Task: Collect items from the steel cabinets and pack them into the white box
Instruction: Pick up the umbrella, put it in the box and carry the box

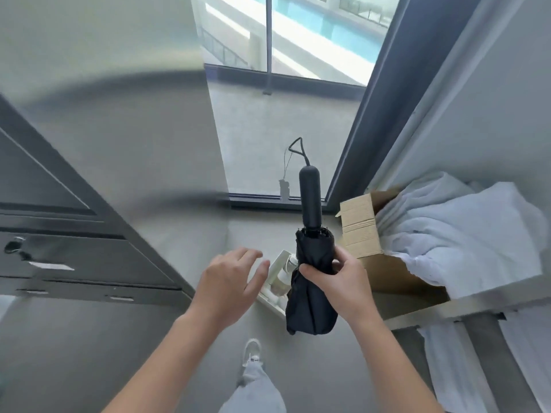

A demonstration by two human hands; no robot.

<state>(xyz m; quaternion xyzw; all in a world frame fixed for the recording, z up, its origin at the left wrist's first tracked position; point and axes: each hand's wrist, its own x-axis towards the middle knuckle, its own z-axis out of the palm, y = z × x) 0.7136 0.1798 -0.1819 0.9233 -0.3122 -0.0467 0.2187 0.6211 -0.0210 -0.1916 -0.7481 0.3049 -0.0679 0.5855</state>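
Your right hand point(343, 281) is grasping the folded black umbrella point(311, 281), left hand point(231, 281) released, so next you lower it into the white box point(272, 305) on the floor.

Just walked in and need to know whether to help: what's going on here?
A person is standing by a window, holding a folded black umbrella upright in the right hand, handle pointing up. The left hand is open beside it, holding nothing. Below the hands sits the white box with a bottle inside. A cardboard box and white towels rest on a shelf to the right.
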